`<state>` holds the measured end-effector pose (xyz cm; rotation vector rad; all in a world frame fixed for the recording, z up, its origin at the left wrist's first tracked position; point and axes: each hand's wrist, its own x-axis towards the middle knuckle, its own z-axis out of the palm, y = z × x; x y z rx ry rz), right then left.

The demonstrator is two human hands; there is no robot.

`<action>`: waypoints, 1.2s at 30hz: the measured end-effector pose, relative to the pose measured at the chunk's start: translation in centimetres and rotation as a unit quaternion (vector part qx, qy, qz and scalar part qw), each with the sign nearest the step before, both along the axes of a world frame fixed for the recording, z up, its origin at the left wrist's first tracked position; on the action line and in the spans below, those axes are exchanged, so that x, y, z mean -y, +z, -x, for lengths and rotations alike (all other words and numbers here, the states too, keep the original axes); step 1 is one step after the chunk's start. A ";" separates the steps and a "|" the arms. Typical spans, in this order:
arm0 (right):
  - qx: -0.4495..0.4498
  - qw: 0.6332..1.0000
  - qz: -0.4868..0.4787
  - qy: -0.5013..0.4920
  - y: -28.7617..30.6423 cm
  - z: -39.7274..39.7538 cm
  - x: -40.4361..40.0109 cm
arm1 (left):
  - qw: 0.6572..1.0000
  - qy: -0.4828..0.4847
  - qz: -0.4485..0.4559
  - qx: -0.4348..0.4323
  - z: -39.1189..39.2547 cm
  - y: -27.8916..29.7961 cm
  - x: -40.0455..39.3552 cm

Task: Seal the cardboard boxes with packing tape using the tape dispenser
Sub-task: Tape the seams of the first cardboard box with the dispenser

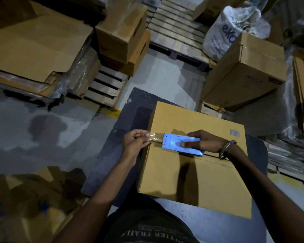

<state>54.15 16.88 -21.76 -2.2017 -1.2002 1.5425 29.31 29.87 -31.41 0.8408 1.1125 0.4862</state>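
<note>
One cardboard box (195,165) lies on a dark table (112,155) just below the centre of the view, its two top flaps meeting in a seam that runs from about 9 o'clock to 3 o'clock across the lid. One tape dispenser (181,144), a flat blue-lit body, rests on that seam with its long axis along it, its tape end pointing toward 9 o'clock. One strip of clear packing tape (154,138) stretches from that end out over the box's 9 o'clock edge.

Two hands are at work. The left hand (134,142) sits just past the 9 o'clock edge of the box, its fingers narrowed to a pinch on the free end of the tape. The right hand (204,140) is wrapped around the dispenser from the 3 o'clock side, thumb laid flat on its upper face, fingers curled over the far edge. One metal bracelet (227,149) circles the right wrist.

A barcode label (234,133) is printed near the box's 2 o'clock corner.

Around the table: two stacked boxes (123,37) stand at 11 o'clock on a wooden pallet (105,88), one large closed box (244,74) at 2 o'clock, and one white printed sack (233,27) behind it at 1 o'clock (its lettering is blue, only partly legible). A second pallet (175,30) lies at 12 o'clock. Flattened cardboard sheets (37,48) are piled at 10 o'clock; how many sheets, I cannot tell. More cardboard (33,199) sits in shadow at 8 o'clock.
</note>
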 end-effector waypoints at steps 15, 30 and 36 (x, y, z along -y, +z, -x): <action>0.064 0.998 0.016 -0.011 -2.1 0.7 -0.7 | 0.982 0.086 0.069 -0.150 4.0 -7.1 -0.2; 0.126 0.991 0.036 0.039 -2.9 1.8 -1.6 | 0.872 -0.100 -0.391 -0.277 -1.1 -1.0 4.8; 0.114 0.992 0.023 0.043 -3.5 1.5 -1.2 | 0.924 -0.088 -0.245 -0.279 -2.8 -1.5 5.8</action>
